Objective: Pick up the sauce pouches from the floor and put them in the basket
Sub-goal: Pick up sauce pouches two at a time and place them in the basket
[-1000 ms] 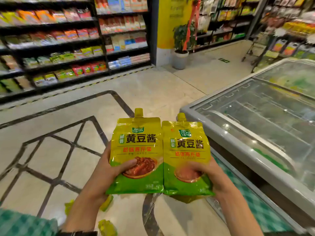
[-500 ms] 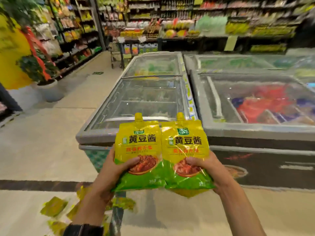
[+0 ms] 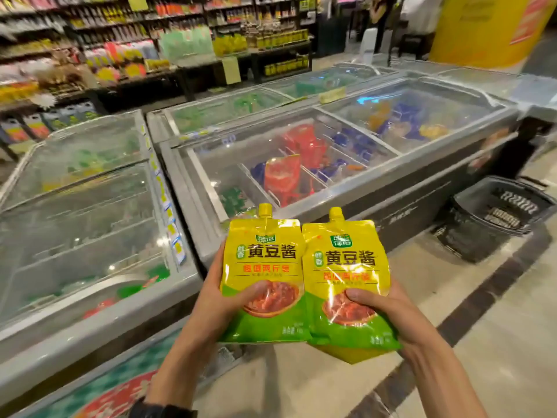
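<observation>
Two yellow-and-green sauce pouches stand upright and side by side before me, spouts up, inner edges touching. Left pouch: I have the left hand wrapped round its lower left edge, thumb pressed across the printed dish, fingers hidden behind. Right pouch: the right hand grips its lower right edge likewise, thumb on the front; a further yellow fold shows beneath it, which I cannot identify. Both pouches are clear of the floor. Up and to the right of the grip, well apart from it, a dark basket sits on the floor beside a glass-topped freezer chest. Beyond the grip lie more chests, then stocked shelves.
</observation>
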A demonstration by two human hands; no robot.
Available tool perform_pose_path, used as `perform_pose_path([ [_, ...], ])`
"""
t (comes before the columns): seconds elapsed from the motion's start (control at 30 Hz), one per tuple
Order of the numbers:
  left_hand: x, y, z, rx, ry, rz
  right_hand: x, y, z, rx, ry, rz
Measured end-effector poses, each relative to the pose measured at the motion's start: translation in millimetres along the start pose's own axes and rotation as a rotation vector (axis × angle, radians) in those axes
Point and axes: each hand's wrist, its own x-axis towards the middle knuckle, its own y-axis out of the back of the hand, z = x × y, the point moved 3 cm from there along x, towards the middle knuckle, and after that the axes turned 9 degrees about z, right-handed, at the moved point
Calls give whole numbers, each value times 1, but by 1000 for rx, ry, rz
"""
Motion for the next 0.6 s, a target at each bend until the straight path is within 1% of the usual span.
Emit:
perform_pose_path([
  [0.1, 40, -54, -4, 40, -50, -82, 12, 41, -14, 8, 27, 121],
  [0.23, 96, -108, -8, 45, -63, -179, 28, 76, -22, 69, 37, 303],
  [0.4, 178, -169, -14, 38, -95, -372, 61, 97, -37, 63, 114, 545],
  [0.47, 214, -193, -21, 25, -75, -451, 74, 101, -47, 75, 139, 635],
  [0.6, 263, -251, -18, -52, -67, -600, 92, 113, -85, 69, 301, 801],
])
